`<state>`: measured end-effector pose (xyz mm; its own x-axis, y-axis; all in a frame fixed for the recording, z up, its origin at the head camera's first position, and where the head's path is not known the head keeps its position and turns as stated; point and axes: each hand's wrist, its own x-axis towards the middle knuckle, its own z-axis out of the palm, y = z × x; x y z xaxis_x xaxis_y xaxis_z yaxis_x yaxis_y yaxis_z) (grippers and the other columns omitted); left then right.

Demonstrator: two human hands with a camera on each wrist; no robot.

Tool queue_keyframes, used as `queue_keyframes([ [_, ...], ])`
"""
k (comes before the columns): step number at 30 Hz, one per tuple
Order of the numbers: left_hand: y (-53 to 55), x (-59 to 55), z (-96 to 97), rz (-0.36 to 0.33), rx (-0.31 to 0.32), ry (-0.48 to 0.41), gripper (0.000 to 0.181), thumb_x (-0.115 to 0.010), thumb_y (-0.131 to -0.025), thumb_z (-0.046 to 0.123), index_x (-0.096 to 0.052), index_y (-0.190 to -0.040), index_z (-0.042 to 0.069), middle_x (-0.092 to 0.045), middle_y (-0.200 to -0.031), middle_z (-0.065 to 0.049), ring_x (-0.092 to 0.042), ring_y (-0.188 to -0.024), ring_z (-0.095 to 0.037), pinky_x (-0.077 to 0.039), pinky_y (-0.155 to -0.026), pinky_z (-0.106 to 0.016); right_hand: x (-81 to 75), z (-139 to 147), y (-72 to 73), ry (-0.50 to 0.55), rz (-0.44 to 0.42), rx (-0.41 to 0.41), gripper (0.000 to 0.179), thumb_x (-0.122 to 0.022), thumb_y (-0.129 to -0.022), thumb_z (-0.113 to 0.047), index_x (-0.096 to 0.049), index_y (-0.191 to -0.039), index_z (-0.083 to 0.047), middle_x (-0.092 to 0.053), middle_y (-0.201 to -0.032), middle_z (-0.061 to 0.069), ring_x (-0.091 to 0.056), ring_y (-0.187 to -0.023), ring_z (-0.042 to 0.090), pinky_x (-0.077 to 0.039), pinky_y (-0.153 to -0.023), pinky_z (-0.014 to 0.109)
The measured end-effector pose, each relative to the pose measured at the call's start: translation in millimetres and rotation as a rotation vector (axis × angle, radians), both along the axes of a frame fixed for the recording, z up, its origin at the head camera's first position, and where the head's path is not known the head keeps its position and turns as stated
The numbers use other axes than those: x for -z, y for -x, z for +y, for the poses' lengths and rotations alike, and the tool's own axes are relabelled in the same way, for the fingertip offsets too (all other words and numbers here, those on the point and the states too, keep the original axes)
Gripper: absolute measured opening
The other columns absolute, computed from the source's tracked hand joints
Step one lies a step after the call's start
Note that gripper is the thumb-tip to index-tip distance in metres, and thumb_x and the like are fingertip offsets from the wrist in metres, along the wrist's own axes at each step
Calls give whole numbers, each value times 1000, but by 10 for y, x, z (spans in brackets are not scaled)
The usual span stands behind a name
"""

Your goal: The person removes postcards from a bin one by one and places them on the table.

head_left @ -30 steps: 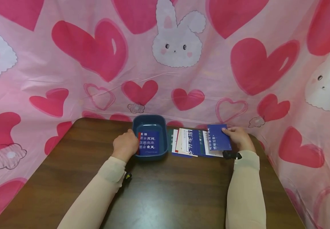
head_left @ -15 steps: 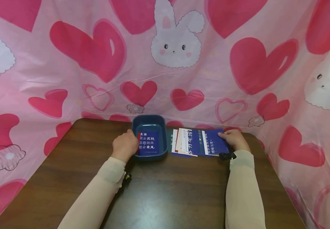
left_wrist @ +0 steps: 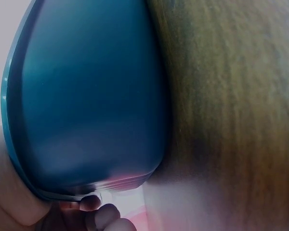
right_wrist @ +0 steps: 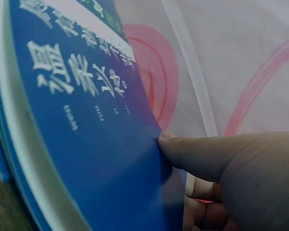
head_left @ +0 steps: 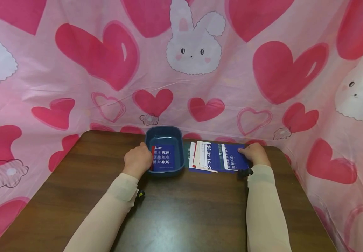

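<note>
My left hand [head_left: 138,160] grips the left rim of a dark teal plastic tray [head_left: 166,130]. In the left wrist view the tray's outer wall [left_wrist: 91,96] fills the middle, with fingertips [left_wrist: 106,216] curled under the rim. A blue card with white characters [head_left: 163,157] lies inside the tray, a red strip along its left edge. My right hand [head_left: 257,154] pinches the edge of another blue card [head_left: 236,157] at the right end of an overlapping row of cards. The right wrist view has the thumb on this blue card [right_wrist: 120,154] and curled fingers behind it.
Overlapping cards in white [head_left: 192,157], cream [head_left: 200,154], blue [head_left: 214,159] and green lie just right of the tray on the brown wooden table [head_left: 184,210]. A pink cloth [head_left: 112,80] with hearts and rabbits hangs directly behind the table's back edge and along both sides.
The blue card in my right hand has come down and left onto the end of the row. My right hand moved with it; my left hand has stayed at the tray.
</note>
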<state>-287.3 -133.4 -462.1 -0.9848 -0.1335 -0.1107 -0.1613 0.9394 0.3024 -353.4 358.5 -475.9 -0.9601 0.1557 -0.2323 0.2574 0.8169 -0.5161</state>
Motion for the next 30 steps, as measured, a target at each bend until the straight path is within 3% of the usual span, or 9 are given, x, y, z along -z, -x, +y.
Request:
queue_keyframes([
  [9,-2,22,14,14,-10,-3,49,-60,-111,35,-56,-138,-5,-77,-113,-26,-77,-95,-43,-69,-84,-63,12,-53,9,-54,-2,20,48,-72,-111,-42,-73,-82,-4,-68,-75,9,-69,-81,29,-61,-80,41],
  [16,3,21,8,15,-13,2,50,-60,-111,35,-55,-140,-6,-77,-113,-27,-77,-94,-43,-69,-83,-62,9,-75,-35,-65,39,61,48,-79,-105,-44,-78,-103,4,-79,-100,23,-72,-94,38,-65,-98,58],
  [21,-3,21,5,17,-11,0,50,-60,-112,35,-55,-139,-6,-77,-110,-26,-77,-91,-42,-69,-82,-62,-11,-83,-63,-35,39,54,46,-80,-105,-42,-78,-101,3,-78,-95,20,-70,-94,38,-65,-95,56],
  [24,-9,26,7,22,-12,-3,49,-58,-112,35,-56,-138,-6,-77,-111,-26,-77,-92,-43,-69,-84,-63,-16,-59,-73,-13,39,28,45,-77,-107,-42,-75,-93,1,-72,-87,15,-67,-91,34,-63,-89,50],
  [30,-14,28,11,25,-19,8,49,-59,-112,36,-56,-139,-5,-78,-113,-26,-78,-94,-44,-69,-85,-63,-1,-17,-26,18,45,34,46,-72,-109,-42,-73,-88,-1,-72,-91,17,-66,-93,36,-63,-90,52],
])
